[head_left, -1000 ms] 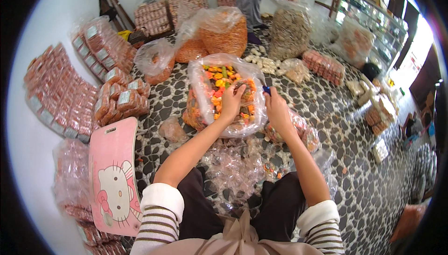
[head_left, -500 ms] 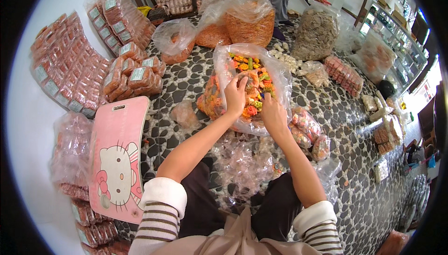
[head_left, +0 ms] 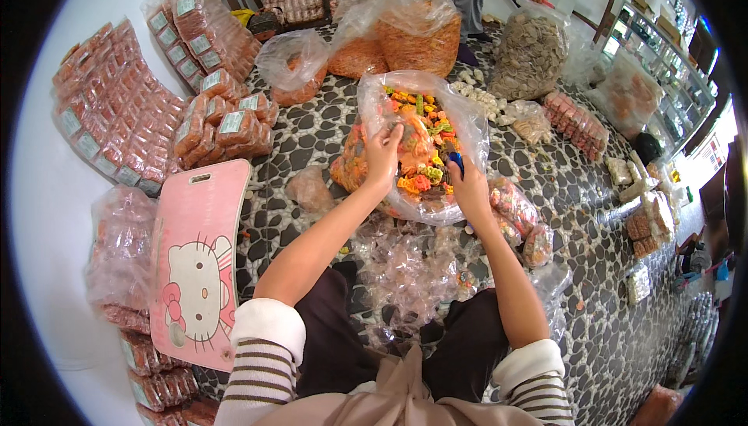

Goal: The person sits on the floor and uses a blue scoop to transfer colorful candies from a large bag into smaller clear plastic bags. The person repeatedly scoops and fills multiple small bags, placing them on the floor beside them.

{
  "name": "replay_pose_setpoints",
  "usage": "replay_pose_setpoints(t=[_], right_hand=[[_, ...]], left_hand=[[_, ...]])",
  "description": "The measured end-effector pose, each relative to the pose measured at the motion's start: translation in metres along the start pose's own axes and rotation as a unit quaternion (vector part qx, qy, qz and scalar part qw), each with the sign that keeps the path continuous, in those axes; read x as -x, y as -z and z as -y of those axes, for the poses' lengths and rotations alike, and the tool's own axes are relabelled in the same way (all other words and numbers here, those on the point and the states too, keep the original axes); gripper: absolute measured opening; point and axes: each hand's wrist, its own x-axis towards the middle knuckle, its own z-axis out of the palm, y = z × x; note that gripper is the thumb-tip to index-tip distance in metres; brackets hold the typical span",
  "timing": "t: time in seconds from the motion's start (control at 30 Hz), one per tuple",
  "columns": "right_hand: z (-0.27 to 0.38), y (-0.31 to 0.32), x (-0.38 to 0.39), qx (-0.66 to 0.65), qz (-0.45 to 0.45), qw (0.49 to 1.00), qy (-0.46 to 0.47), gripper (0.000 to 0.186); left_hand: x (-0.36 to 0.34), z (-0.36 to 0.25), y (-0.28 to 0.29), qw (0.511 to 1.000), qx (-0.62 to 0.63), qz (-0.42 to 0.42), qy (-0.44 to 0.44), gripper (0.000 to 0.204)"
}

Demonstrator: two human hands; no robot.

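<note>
Right, both hands are at the big clear bag point(head_left: 427, 107) of mixed coloured snacks (orange, yellow, green, red bits) sitting on the pebble-pattern floor point(head_left: 592, 270) in front of the person. L hand point(head_left: 384, 153) is inside the bag's mouth on its left side, fingers curled on the plastic/snacks; can't tell which exactly. R hand point(head_left: 466, 184) is at the bag's right edge, closed round a small blue object point(head_left: 456, 163), w/ the rest of it hidden. Just right of that hand lie small filled packets point(head_left: 514, 212). Empty clear bags point(head_left: 413, 270) are heaped betw. the forearms, near the knees. A pink cartoon-cat board point(head_left: 199, 262) lies well to the left, beside stacks of wrapped orange packs point(head_left: 226, 126).
</note>
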Motion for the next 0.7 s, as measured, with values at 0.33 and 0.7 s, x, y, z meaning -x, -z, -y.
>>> replay_pose_setpoints(t=[0.33,0.7], right_hand=[[0.004,-0.008,-0.006,-0.256,0.016,0.960,-0.110,0.028],[0.012,0.001,0.007,-0.158,-0.016,0.987,-0.020,0.021]], left_hand=[[0.030,-0.007,-0.010,0.987,-0.012,0.136,-0.083,0.029],[0.037,-0.028,0.007,0.686,-0.455,0.200,-0.532,0.025]])
